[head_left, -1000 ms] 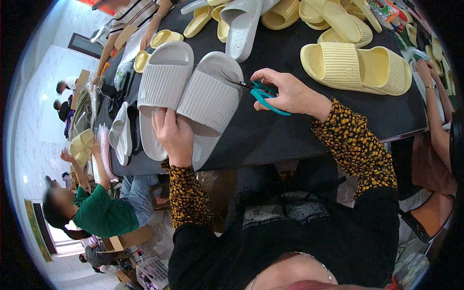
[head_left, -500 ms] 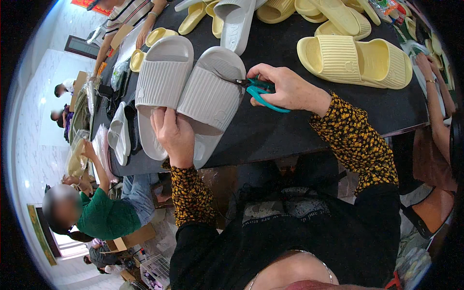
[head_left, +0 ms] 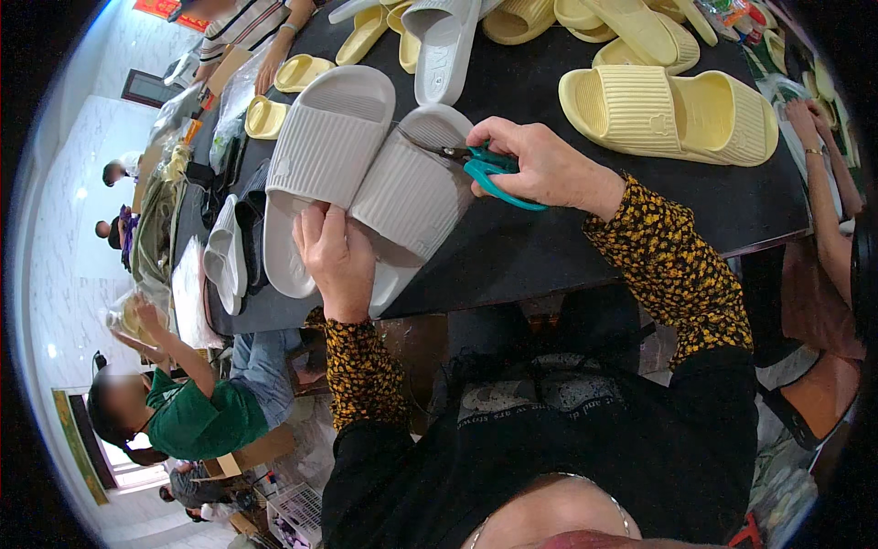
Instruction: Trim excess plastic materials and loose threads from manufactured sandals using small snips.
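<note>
A pair of grey ribbed slide slippers lies side by side in front of me, toes away. My left hand (head_left: 340, 263) grips the pair at the inner edges of the straps, fingers tucked under them. The left slipper (head_left: 331, 151) overlaps the right slipper (head_left: 419, 197) a little. My right hand (head_left: 553, 166) is closed round the teal handles of small scissors (head_left: 492, 178). Their dark blades lie over the toe end of the right slipper, by the strap's front edge. Whether the blades touch anything there I cannot tell.
The black table (head_left: 540, 261) carries a pale yellow slipper pair (head_left: 631, 114) at right. A grey slipper (head_left: 444, 55) and several yellow ones lie at the far side. Small grey slippers (head_left: 222, 252) stand left. Co-workers are at the left, far left and right edges.
The grey slippers have shifted right and turned slightly clockwise with my left hand. The scissors' blades reach further across the right slipper's toe end. At left, a co-worker in green has raised their hands.
</note>
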`<action>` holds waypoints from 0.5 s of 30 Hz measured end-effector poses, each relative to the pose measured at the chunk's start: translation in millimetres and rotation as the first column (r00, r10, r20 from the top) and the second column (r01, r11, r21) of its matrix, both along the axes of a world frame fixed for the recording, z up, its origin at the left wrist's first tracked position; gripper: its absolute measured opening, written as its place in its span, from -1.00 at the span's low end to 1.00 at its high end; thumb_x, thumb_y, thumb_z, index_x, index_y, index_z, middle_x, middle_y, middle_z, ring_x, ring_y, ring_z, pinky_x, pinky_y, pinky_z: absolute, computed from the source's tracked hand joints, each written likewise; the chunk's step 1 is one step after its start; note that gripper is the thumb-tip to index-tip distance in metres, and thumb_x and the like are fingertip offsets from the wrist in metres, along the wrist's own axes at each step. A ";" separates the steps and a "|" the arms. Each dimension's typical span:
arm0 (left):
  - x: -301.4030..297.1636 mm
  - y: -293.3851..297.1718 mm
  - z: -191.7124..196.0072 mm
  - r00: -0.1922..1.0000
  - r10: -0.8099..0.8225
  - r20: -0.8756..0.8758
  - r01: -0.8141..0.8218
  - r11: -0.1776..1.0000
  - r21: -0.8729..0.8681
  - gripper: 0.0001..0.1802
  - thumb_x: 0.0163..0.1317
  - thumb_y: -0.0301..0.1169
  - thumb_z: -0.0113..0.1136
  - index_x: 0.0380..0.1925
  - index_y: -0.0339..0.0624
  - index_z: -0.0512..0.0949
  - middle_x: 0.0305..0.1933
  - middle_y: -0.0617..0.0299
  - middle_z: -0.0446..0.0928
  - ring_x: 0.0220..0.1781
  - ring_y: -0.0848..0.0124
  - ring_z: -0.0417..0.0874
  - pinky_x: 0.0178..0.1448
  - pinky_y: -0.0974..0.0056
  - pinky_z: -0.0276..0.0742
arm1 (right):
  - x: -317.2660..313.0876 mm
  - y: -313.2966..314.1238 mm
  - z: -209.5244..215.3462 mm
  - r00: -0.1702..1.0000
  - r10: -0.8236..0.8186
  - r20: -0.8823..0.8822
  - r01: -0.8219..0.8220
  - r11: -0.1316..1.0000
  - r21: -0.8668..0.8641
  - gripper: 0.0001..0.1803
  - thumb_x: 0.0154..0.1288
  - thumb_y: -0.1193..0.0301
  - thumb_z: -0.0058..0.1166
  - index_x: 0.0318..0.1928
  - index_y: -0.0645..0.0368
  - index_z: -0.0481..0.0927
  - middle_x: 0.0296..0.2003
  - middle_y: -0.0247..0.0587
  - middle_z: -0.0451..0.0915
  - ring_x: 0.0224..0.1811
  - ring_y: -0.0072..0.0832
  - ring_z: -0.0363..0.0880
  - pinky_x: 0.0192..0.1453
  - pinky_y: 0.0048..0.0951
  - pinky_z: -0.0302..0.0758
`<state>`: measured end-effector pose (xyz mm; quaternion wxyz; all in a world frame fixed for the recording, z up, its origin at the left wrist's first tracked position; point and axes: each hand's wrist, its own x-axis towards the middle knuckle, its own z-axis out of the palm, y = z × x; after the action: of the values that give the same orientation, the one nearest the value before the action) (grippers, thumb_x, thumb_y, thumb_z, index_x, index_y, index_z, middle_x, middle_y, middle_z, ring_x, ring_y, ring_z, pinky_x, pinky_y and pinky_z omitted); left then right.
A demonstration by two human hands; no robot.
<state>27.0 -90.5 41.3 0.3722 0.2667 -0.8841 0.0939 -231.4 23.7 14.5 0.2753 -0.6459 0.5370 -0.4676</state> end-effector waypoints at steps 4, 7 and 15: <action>-2.7 6.4 3.5 0.999 -0.054 0.010 0.054 0.999 -0.004 -0.75 -0.10 -0.67 0.07 -0.33 -0.35 0.55 -0.24 0.05 0.47 -0.20 0.05 0.43 -0.06 0.06 0.36 | -1.5 -1.0 -2.0 0.999 -0.043 0.034 0.043 0.999 -0.022 -0.52 0.13 0.37 0.28 0.01 0.24 0.40 -0.29 -0.18 0.56 -0.26 -0.52 0.55 -0.09 -0.49 0.50; -1.1 11.5 7.1 0.997 -0.065 0.048 0.066 0.998 -0.010 -0.75 -0.12 -0.67 0.08 -0.35 -0.34 0.55 -0.24 0.05 0.48 -0.20 0.06 0.44 -0.06 0.08 0.35 | -1.5 -2.6 -3.5 0.995 -0.058 0.087 0.063 0.996 -0.061 -0.51 0.12 0.33 0.29 0.01 0.22 0.40 -0.27 -0.18 0.55 -0.23 -0.51 0.54 -0.09 -0.48 0.50; 1.4 20.6 10.7 0.992 -0.070 0.108 0.073 0.997 -0.022 -0.80 -0.12 -0.63 0.10 -0.40 -0.30 0.55 -0.21 0.09 0.47 -0.18 0.10 0.44 -0.04 0.10 0.33 | -1.4 -1.5 -0.3 0.994 -0.112 -0.014 0.110 0.988 -0.106 -0.46 0.06 0.27 0.30 0.00 0.23 0.42 -0.31 -0.01 0.60 -0.26 -0.31 0.64 -0.14 -0.37 0.53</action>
<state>28.4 -70.0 52.0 0.3308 0.2245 -0.9105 0.1061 -232.8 22.2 14.2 0.2090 -0.6332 0.5494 -0.5035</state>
